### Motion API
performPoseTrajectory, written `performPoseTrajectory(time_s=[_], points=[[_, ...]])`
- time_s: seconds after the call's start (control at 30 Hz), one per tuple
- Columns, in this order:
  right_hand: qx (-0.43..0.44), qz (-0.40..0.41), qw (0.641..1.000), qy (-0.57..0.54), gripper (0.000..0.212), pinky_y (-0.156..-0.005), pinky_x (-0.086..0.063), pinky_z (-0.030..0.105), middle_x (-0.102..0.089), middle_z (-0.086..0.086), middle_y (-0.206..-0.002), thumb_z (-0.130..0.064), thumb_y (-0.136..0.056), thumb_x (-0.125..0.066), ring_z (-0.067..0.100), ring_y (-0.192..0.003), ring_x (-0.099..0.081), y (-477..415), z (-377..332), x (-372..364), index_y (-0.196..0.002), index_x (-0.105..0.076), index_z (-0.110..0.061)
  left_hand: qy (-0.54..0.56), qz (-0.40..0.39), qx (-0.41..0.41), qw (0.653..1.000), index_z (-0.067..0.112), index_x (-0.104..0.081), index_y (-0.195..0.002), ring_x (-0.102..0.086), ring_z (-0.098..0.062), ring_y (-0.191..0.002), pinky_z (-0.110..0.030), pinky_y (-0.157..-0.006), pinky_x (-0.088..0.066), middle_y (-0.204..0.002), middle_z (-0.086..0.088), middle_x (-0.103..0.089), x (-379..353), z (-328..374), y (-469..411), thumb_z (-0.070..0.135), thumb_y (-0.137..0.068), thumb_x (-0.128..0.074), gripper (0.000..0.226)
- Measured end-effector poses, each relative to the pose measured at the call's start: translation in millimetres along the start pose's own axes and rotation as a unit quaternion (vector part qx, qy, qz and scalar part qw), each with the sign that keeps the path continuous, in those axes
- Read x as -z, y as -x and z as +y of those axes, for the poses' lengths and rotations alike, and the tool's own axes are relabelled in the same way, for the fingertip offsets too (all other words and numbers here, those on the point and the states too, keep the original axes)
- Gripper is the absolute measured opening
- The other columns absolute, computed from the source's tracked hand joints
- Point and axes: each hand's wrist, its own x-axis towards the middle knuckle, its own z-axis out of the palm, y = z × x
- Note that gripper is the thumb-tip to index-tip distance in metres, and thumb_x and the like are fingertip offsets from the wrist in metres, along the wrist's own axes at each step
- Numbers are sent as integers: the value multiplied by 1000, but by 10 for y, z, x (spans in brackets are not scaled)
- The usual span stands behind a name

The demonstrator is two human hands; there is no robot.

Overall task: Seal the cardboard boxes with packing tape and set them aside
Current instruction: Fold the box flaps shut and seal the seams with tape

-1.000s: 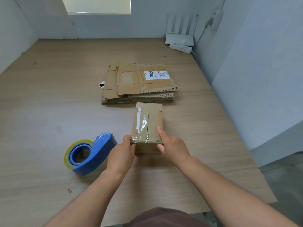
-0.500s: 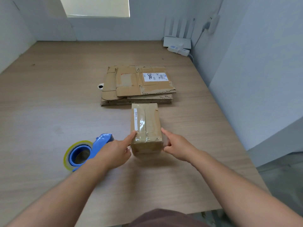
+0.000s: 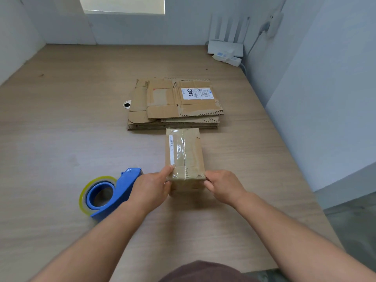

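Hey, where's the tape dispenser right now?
In the head view, the blue tape dispenser lies on the wooden table, to the lower left of the taped box, right beside the left hand gripping that box's near corner.

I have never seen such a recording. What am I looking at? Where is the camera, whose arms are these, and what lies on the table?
There is no machine here. A person wears one camera on the head, looking forward and down, so both bare arms are that person's own. The left hand and the right hand each grip a near corner of a small cardboard box with clear tape along its top, standing on a wooden table. Left of it lies a blue tape dispenser; behind it, a stack of flattened cardboard.
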Motion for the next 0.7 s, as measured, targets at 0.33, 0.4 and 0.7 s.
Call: performPoseTrajectory(time_s=[0.33,0.4,0.7], points=[[-8,-47,999,-13,19,-72,-36,32,-63,6,-107,-36,-92,-51,28,-100,-56,-32,59,24,-96,-52,-17,71,-37,4,997,40,1,-150,-57,-12,-111,-28,-82,-53,-135,4,-51,-51,-50,115,46,-92,-54,80],[-24,-75,997,-16,26,-69,-34,29,-60,-2,-101,-45,-86,-59,21,-95,-55,-75,95,139,-98,-49,-25,84,-82,6,993,48,25,-141,-52,-12,-121,-28,-91,-50,-145,4,-43,-18,-75,146,55,-85,-61,103],[-35,-84,994,53,47,-81,-44,36,-61,7,-121,-51,-89,-52,30,-110,-57,-182,16,89,-123,-46,-18,173,-92,78,977,30,-13,-150,-61,-15,-103,-28,-88,-50,-126,2,-60,166,11,-72,38,-93,-58,74]])
